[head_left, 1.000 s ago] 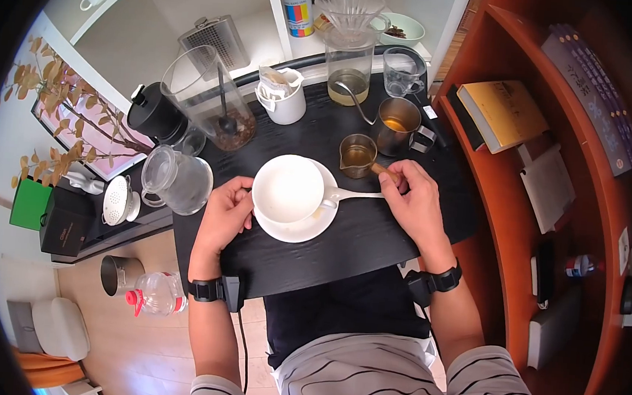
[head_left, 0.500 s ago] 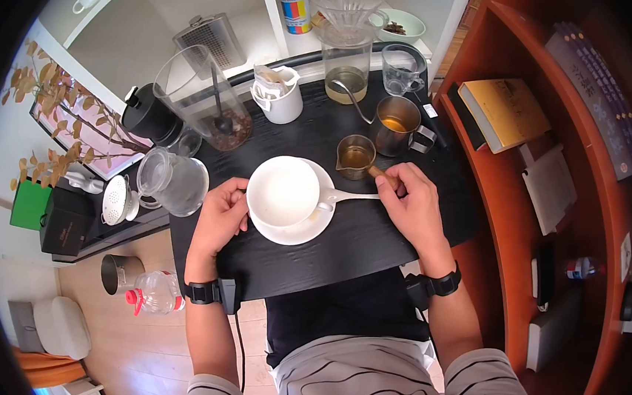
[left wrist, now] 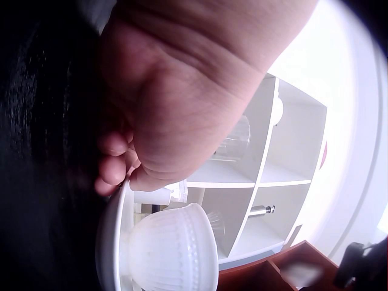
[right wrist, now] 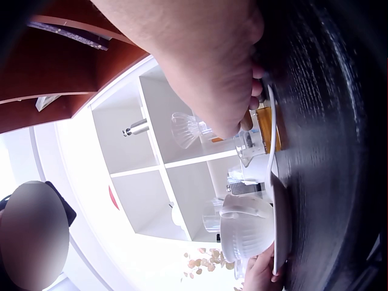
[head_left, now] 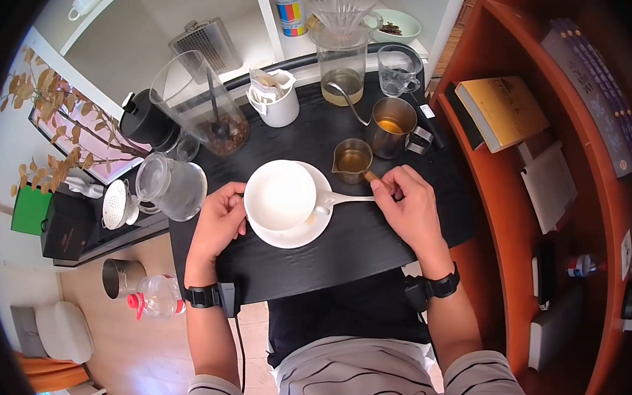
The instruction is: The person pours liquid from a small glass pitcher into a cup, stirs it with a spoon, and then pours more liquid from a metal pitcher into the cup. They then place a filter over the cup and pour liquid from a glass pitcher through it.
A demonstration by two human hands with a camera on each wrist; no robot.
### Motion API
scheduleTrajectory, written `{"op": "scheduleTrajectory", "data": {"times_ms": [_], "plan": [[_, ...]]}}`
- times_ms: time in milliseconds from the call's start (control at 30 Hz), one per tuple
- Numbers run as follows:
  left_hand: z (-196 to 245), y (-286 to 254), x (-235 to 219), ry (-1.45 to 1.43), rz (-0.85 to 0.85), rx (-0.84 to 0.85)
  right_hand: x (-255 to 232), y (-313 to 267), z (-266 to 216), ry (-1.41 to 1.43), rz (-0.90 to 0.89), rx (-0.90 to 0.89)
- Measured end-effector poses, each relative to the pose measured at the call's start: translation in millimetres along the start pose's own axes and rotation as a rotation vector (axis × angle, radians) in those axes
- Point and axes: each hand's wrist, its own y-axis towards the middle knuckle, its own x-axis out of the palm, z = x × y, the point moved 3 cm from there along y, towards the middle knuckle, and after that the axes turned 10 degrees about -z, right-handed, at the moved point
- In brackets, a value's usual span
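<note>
In the head view a white cup (head_left: 280, 195) stands on a white saucer (head_left: 294, 239) on the black table. A white spoon (head_left: 353, 198) lies with its bowl end at the saucer and its handle pointing right. My left hand (head_left: 219, 216) pinches the saucer's left rim between thumb and fingers, as the left wrist view shows beside the ribbed cup (left wrist: 173, 248). With thumb and fingers my right hand (head_left: 412, 205) grips the wooden handle of a small spouted pitcher (head_left: 352, 161) containing brown liquid. The spoon handle's tip reaches that hand.
Behind the pitcher stands a metal gooseneck kettle (head_left: 392, 125). Farther back are a glass cup (head_left: 399, 70), a glass dripper (head_left: 339, 10) and a white mug (head_left: 275, 105). A glass server (head_left: 183, 187) stands left. A wooden bookshelf (head_left: 476, 232) borders the right side.
The head view has shifted slightly, so the table things sit a little farther left and lower. Both hands keep their holds on the saucer and the pitcher handle.
</note>
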Motion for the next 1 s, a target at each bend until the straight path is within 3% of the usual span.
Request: {"op": "scheduleTrajectory", "data": {"times_ms": [1000], "plan": [[-4.5, -0.6, -2.0, -0.006, -0.007, 0.028, 2.8, 0.0, -6.0, -0.109, -0.026, 0.0]]}}
